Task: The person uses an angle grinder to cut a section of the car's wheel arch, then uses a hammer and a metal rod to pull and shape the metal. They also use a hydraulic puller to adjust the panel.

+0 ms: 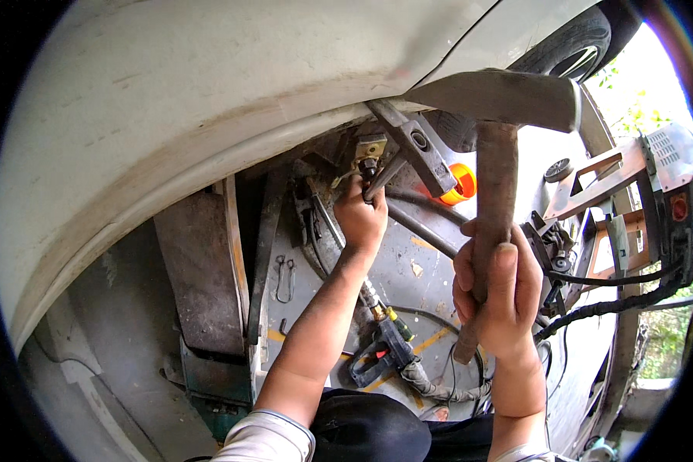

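My left hand is closed around the handle of a steel cross-peen hammer. The narrow end of that hammer's head lies at the lower edge of a dirty white car panel; I cannot tell whether it touches. Just beyond my left fingers is a yellowish metal clamp under the sill. In my right hand is a larger hammer, gripped by its wooden handle and raised nearer to me. Its tapered end overlaps the car panel in view, and its flat face points right.
An orange tub sits beyond the hammers. A black-handled tool with hoses lies on the grey floor. A rusty metal ramp stands at left, with metal hooks beside it. Metal-framed equipment with cables fills the right.
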`<state>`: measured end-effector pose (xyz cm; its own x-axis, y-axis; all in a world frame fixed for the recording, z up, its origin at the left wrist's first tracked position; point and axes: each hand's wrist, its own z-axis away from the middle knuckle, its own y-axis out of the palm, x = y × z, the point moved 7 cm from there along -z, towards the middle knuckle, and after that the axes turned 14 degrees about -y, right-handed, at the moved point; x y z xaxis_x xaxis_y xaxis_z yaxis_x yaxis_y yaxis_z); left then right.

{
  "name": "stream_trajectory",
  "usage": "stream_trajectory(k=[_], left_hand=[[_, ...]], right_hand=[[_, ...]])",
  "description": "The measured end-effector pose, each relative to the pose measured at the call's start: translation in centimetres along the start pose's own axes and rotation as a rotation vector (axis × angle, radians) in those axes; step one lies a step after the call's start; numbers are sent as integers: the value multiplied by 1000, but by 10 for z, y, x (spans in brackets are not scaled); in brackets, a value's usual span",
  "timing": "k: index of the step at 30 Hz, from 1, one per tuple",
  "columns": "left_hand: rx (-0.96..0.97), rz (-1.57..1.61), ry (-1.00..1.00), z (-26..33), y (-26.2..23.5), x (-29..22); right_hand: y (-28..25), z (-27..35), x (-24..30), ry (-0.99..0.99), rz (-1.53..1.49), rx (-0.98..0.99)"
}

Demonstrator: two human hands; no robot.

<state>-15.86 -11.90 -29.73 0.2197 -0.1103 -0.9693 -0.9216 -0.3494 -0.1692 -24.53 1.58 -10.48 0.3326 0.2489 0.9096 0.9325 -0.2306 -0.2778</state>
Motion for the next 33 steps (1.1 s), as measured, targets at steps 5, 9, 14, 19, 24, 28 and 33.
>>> stream_trajectory(k=[5, 9, 14, 19, 24, 28, 33], left_hand=[[68, -12, 45, -6, 4, 4], [47, -5, 83, -10, -2, 7], [2, 59, 139, -13, -12, 4], [89, -6, 74, -9, -9, 4], [87, 5, 106, -14, -16, 3], [109, -13, 80, -12, -11, 2], [64, -69, 96, -14, -18, 8]], right_hand=[[4, -11, 2, 75, 126, 64], [1, -17, 13, 102, 179, 100], [-15, -5, 46, -254, 74, -121], [-28, 15, 46, -288, 134, -287], [-1, -11, 18, 11, 238, 95], [-1, -18, 22, 67, 223, 177], [-20, -13, 63, -282, 117, -40]])
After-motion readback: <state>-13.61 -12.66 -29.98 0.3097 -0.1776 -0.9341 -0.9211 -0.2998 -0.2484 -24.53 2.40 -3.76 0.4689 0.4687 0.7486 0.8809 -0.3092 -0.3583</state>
